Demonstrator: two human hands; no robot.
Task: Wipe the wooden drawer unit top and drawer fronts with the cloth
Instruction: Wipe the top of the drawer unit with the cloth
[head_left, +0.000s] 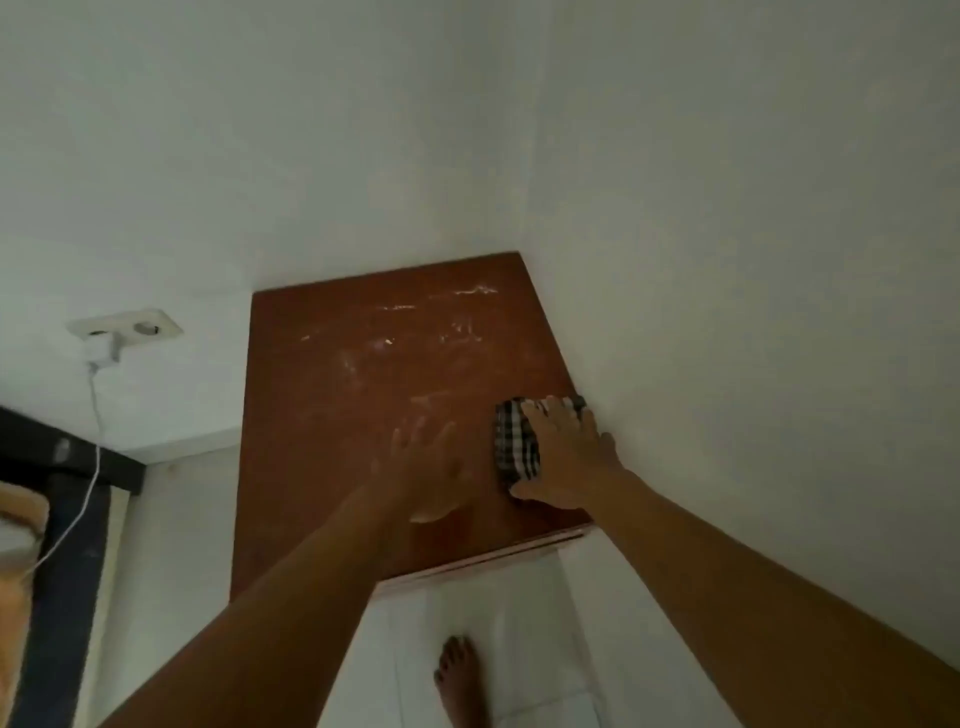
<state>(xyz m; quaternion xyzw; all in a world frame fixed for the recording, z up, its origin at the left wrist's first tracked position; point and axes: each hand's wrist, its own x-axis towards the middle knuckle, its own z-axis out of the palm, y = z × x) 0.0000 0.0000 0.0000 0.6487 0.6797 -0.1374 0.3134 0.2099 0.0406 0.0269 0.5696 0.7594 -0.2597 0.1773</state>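
Observation:
The reddish-brown top of the wooden drawer unit (332, 395) fills the room corner, with pale dust streaks toward its back. A checked black-and-white cloth (511, 441) lies near its right edge, against the wall. My right hand (563, 454) presses flat on the cloth, fingers spread over it. My left hand (426, 467) is blurred, fingers apart, over the middle front of the top, holding nothing. The drawer fronts are hidden below the front edge.
White walls (727, 260) close in the unit at the back and right. A wall socket with a plugged charger (111, 338) and hanging white cable is at the left. A dark bed frame (62, 519) stands at far left. My bare foot (460, 680) is on the white tiled floor.

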